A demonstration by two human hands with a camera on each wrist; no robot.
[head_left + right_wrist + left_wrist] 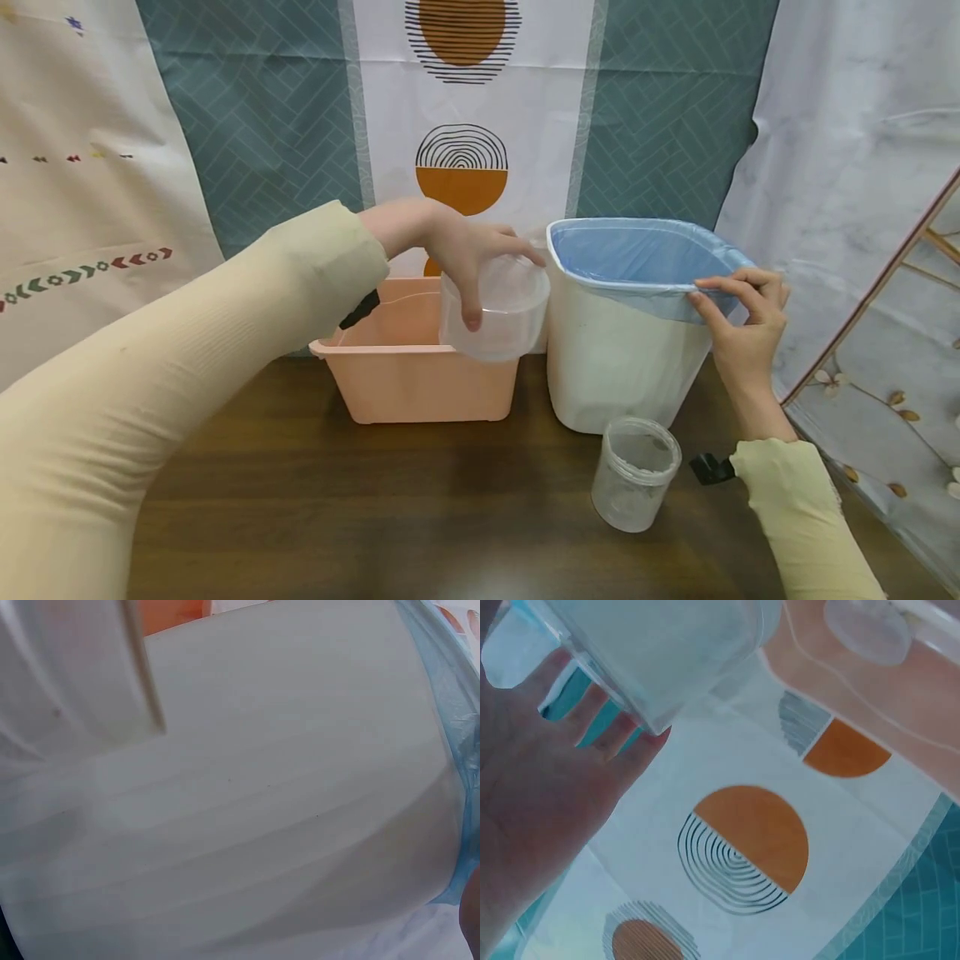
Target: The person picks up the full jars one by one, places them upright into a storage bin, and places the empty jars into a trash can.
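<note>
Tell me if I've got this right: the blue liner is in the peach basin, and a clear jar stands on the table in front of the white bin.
Not quite: the head view shows the blue liner in the white bin, not the peach basin. The clear jar does stand on the table in front of that bin.

The head view is bright, with glare on the wooden table at six o'clock; left wrist view looks bluish, hazy; right wrist view is dim, the trash bin shadowed toward four o'clock.
</note>
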